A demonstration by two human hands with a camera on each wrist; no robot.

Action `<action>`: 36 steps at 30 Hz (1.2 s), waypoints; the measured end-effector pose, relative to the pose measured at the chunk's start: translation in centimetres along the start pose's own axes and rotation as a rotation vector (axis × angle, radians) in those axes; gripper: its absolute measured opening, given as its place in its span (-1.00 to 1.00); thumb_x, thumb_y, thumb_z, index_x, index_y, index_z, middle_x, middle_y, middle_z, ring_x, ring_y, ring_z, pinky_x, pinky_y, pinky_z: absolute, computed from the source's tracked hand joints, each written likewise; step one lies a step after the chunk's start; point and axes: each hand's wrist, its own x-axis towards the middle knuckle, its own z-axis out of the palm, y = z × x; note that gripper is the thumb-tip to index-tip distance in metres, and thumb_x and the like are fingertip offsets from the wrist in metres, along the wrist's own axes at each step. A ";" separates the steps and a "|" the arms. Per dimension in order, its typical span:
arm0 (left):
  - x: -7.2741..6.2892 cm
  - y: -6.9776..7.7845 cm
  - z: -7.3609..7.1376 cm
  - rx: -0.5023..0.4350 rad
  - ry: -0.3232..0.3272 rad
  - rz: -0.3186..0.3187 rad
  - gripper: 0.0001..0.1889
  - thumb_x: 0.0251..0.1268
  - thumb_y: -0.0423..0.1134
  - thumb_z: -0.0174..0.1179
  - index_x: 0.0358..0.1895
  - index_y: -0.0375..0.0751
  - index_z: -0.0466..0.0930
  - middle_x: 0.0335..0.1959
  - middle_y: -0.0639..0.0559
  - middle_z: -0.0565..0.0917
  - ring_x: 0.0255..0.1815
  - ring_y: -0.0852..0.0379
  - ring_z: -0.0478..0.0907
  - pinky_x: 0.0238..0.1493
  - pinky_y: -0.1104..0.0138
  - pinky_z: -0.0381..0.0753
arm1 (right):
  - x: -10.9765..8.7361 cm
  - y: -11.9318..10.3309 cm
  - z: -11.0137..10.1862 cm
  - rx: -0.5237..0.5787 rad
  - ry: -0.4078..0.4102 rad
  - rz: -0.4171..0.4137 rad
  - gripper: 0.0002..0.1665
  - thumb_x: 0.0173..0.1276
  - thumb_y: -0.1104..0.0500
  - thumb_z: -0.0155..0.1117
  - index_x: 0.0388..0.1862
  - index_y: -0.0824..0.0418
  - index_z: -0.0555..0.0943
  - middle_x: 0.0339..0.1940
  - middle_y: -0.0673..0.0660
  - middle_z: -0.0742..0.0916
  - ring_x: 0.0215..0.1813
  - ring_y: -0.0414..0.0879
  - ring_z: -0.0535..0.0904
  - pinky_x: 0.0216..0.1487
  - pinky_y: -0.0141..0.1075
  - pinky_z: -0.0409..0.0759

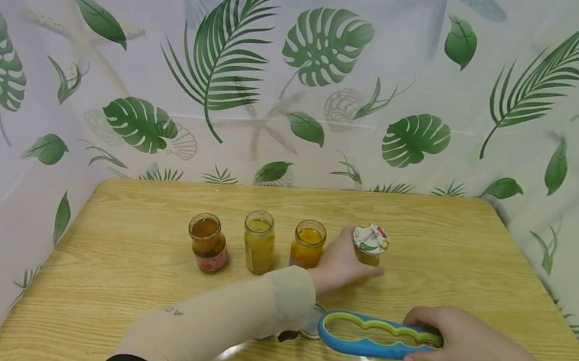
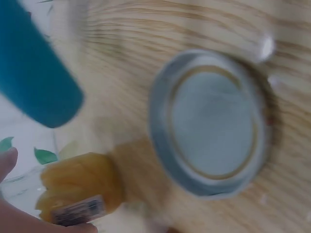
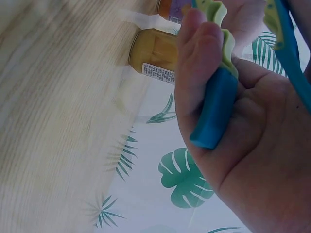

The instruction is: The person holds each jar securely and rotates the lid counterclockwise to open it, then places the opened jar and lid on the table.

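My left hand (image 1: 342, 263) grips a lidded glass jar (image 1: 369, 260) of yellow fruit, fingers behind it and thumb across the front. A printed white lid (image 1: 371, 238) covers this jar, and its label shows in the left wrist view. In my right hand (image 1: 469, 344) is a blue and green jar opener (image 1: 363, 351), held by one end above the table, its looped end pointing left. Below that loop, partly behind the left sleeve, lies a loose metal lid (image 2: 211, 126) with its inside facing up.
Left of the gripped jar stand three lidless glass jars: one with orange contents (image 1: 308, 248), one pale yellow (image 1: 259, 245), one reddish brown (image 1: 208, 246). All are on a wooden table (image 1: 121, 292), with a leaf-patterned cloth (image 1: 258, 81) behind it.
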 end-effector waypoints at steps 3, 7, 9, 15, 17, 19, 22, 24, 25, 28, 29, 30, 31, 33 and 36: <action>-0.1 -0.8 0.3 0.000 -0.025 0.007 -0.12 0.21 -0.08 0.59 0.51 -0.22 0.31 0.39 -0.13 0.60 0.43 -0.07 0.57 0.52 0.14 0.53 | 0.0 0.0 0.1 0.007 -0.002 -0.001 -0.68 0.36 -0.06 0.56 -0.02 0.01 0.69 -0.27 -0.28 0.69 -0.27 -0.47 0.46 -0.29 -0.43 0.47; -0.2 -1.3 0.5 -0.018 -0.032 0.021 -0.20 0.21 -0.14 0.60 0.45 -0.22 0.37 0.33 -0.12 0.64 0.36 -0.07 0.62 0.46 0.14 0.59 | -0.1 0.0 0.1 0.032 -0.016 0.006 -0.67 0.37 -0.05 0.56 -0.01 0.04 0.69 -0.26 -0.27 0.70 -0.27 -0.46 0.48 -0.28 -0.43 0.48; -0.3 -1.4 0.6 -0.022 -0.023 0.028 -0.21 0.22 -0.14 0.59 0.44 -0.22 0.36 0.33 -0.13 0.64 0.35 -0.08 0.62 0.45 0.14 0.60 | 0.0 0.0 0.1 0.049 -0.024 0.010 -0.66 0.38 -0.04 0.55 0.00 0.06 0.69 -0.26 -0.26 0.71 -0.27 -0.46 0.48 -0.28 -0.43 0.48; -0.2 -1.6 1.2 -0.044 0.018 0.017 -0.22 0.20 -0.13 0.61 0.41 -0.18 0.38 0.29 -0.09 0.66 0.33 -0.03 0.64 0.40 0.15 0.63 | 0.0 0.2 0.1 0.066 -0.030 0.008 -0.65 0.37 -0.02 0.56 0.01 0.09 0.70 -0.27 -0.26 0.72 -0.28 -0.44 0.51 -0.30 -0.42 0.49; 0.0 -1.6 1.4 -0.037 0.029 0.013 -0.25 0.20 -0.13 0.61 0.38 -0.18 0.41 0.26 -0.08 0.68 0.30 -0.02 0.65 0.37 0.16 0.65 | 0.0 0.3 0.1 0.061 -0.033 0.000 -0.63 0.34 -0.02 0.58 0.01 0.09 0.72 -0.24 -0.26 0.74 -0.26 -0.45 0.53 -0.28 -0.42 0.52; 0.0 -1.7 1.4 -0.030 0.033 0.010 -0.28 0.22 -0.13 0.60 0.37 -0.19 0.42 0.25 -0.09 0.69 0.28 -0.03 0.66 0.35 0.16 0.66 | 0.0 0.4 0.0 0.065 -0.045 -0.007 -0.60 0.31 -0.02 0.61 0.03 0.10 0.73 -0.20 -0.26 0.76 -0.23 -0.46 0.56 -0.25 -0.41 0.56; 0.1 -1.8 1.4 -0.025 0.024 -0.010 -0.33 0.25 -0.14 0.58 0.33 -0.18 0.42 0.23 -0.10 0.69 0.24 -0.02 0.68 0.30 0.17 0.69 | 0.0 0.4 -0.1 0.066 -0.063 -0.028 -0.53 0.25 -0.02 0.66 0.05 0.11 0.74 -0.12 -0.23 0.79 -0.16 -0.47 0.61 -0.19 -0.41 0.63; 0.1 -1.9 1.3 -0.030 0.017 -0.021 -0.35 0.27 -0.14 0.57 0.32 -0.18 0.42 0.22 -0.11 0.70 0.18 -0.01 0.69 0.24 0.17 0.72 | 0.0 0.3 -0.3 0.071 -0.069 -0.042 -0.50 0.22 -0.01 0.69 0.07 0.12 0.74 -0.08 -0.20 0.81 -0.12 -0.46 0.64 -0.17 -0.41 0.65; 0.1 -1.9 1.3 -0.032 0.013 -0.026 -0.36 0.27 -0.14 0.57 0.31 -0.17 0.42 0.21 -0.11 0.70 0.15 0.00 0.70 0.20 0.19 0.73 | -0.1 0.3 -0.4 0.067 -0.065 -0.050 -0.49 0.20 -0.01 0.70 0.08 0.12 0.74 -0.07 -0.19 0.81 -0.11 -0.46 0.64 -0.16 -0.41 0.66; 0.1 -2.0 1.3 -0.024 0.017 -0.025 -0.36 0.26 -0.13 0.58 0.29 -0.16 0.43 0.19 -0.11 0.71 0.04 0.05 0.71 0.08 0.25 0.75 | -0.2 0.2 -0.6 0.038 -0.030 -0.071 -0.47 0.17 -0.03 0.71 0.08 0.09 0.73 -0.09 -0.20 0.79 -0.14 -0.47 0.60 -0.21 -0.41 0.62; 0.1 -2.0 1.3 -0.022 0.015 -0.025 -0.36 0.25 -0.13 0.58 0.28 -0.16 0.43 0.18 -0.12 0.71 0.00 0.05 0.71 0.03 0.25 0.76 | -0.3 0.1 -0.7 0.031 -0.015 -0.074 -0.47 0.17 -0.02 0.72 0.07 0.09 0.73 -0.12 -0.21 0.78 -0.17 -0.47 0.58 -0.24 -0.41 0.60; 0.2 -2.1 1.3 -0.017 0.014 -0.025 -0.36 0.25 -0.12 0.58 0.29 -0.16 0.43 0.18 -0.11 0.72 0.00 0.05 0.71 0.03 0.27 0.76 | -0.4 0.1 -0.9 0.018 0.005 -0.075 -0.47 0.17 -0.02 0.72 0.07 0.09 0.72 -0.15 -0.22 0.77 -0.19 -0.47 0.55 -0.26 -0.41 0.58; 0.2 -2.1 1.3 -0.007 0.014 -0.019 -0.36 0.25 -0.12 0.58 0.28 -0.16 0.44 0.18 -0.11 0.72 0.02 0.05 0.71 0.05 0.27 0.75 | -0.5 0.1 -1.0 0.010 0.020 -0.069 -0.47 0.17 -0.01 0.71 0.07 0.09 0.72 -0.16 -0.22 0.76 -0.21 -0.48 0.54 -0.27 -0.41 0.57; 0.2 -2.2 1.3 0.009 0.011 -0.006 -0.36 0.25 -0.12 0.58 0.28 -0.17 0.44 0.17 -0.11 0.72 0.07 0.03 0.72 0.11 0.26 0.75 | -0.7 0.0 -1.2 -0.012 0.052 -0.056 -0.48 0.19 0.00 0.70 0.08 0.10 0.71 -0.18 -0.23 0.74 -0.23 -0.47 0.50 -0.29 -0.42 0.54; 0.2 -2.2 1.2 0.027 0.002 0.019 -0.36 0.26 -0.11 0.57 0.29 -0.19 0.45 0.18 -0.11 0.72 0.18 -0.01 0.71 0.23 0.23 0.72 | -1.0 0.0 -1.6 -0.032 0.084 -0.024 -0.48 0.22 0.01 0.68 0.09 0.13 0.71 -0.22 -0.24 0.71 -0.26 -0.47 0.47 -0.31 -0.42 0.51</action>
